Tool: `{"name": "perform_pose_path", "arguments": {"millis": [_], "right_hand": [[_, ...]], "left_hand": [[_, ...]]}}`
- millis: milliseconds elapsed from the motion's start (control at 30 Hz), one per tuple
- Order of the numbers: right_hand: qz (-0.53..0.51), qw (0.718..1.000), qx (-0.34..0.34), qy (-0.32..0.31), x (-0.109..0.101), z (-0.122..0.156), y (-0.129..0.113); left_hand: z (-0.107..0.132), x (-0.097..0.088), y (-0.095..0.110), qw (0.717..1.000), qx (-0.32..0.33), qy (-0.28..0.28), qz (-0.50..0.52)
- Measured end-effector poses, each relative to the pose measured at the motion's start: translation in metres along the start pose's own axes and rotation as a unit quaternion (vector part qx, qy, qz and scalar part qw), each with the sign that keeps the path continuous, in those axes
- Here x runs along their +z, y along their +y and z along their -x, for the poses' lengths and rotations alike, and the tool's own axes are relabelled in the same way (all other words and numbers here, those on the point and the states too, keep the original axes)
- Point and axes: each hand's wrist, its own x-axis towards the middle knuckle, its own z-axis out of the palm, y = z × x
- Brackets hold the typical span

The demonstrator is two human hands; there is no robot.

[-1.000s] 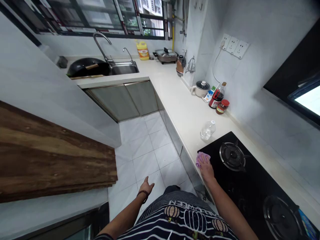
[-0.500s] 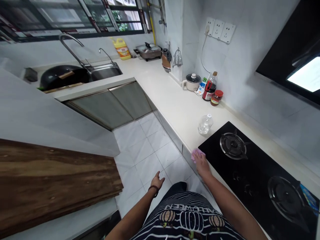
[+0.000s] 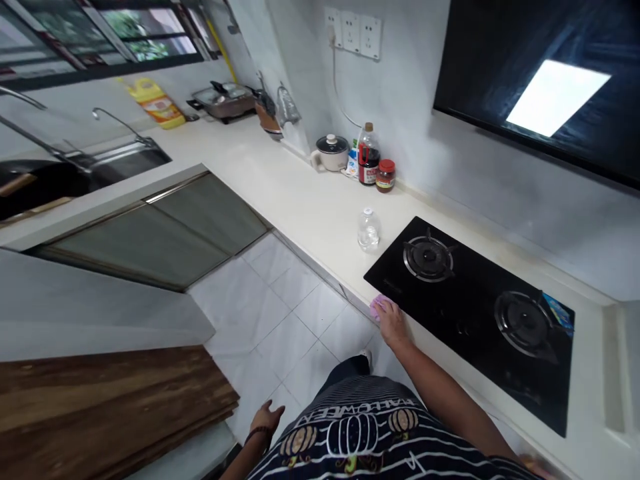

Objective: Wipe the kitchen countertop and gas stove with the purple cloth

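My right hand [image 3: 390, 321] presses flat on a small pink cloth [image 3: 377, 305] at the front left corner of the black glass gas hob [image 3: 470, 313], where it meets the pale counter [image 3: 305, 200]. The fingers lie over the cloth, covering most of it. My left hand [image 3: 265, 419] hangs low beside my hip above the white floor tiles, fingers loosely spread, holding nothing. A clear plastic bottle [image 3: 369, 231] stands on the counter just left of the hob.
Two burners [image 3: 429, 257] sit on the hob. A small white pot [image 3: 331, 152], a dark sauce bottle [image 3: 369, 157] and a red-lidded jar [image 3: 385, 176] stand by the wall. The sink [image 3: 115, 163] is far left; a wooden board [image 3: 115, 407] lies at lower left.
My view has swung to the right, bringing the whole hob in. My right hand stays on the pink cloth at the hob's corner. My left hand has dropped lower beside my hip.
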Motion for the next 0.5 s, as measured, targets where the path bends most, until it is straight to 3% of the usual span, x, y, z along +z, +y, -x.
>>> {"name": "perform_pose_path", "arguments": {"millis": [133, 367, 500], "right_hand": [[-0.006, 0.999, 0.018, 0.050, 0.009, 0.074, 0.063], [-0.002, 0.986, 0.095, 0.135, 0.036, 0.212, 0.179], [0.009, 0.973, 0.164, 0.163, 0.045, 0.296, 0.248]], "left_hand": [[-0.003, 0.010, 0.048, 0.999, 0.030, -0.011, 0.025], [-0.011, 0.051, 0.148, 0.988, 0.120, -0.031, 0.094], [0.005, 0.079, 0.173, 0.984, 0.144, -0.040, 0.097]]}}
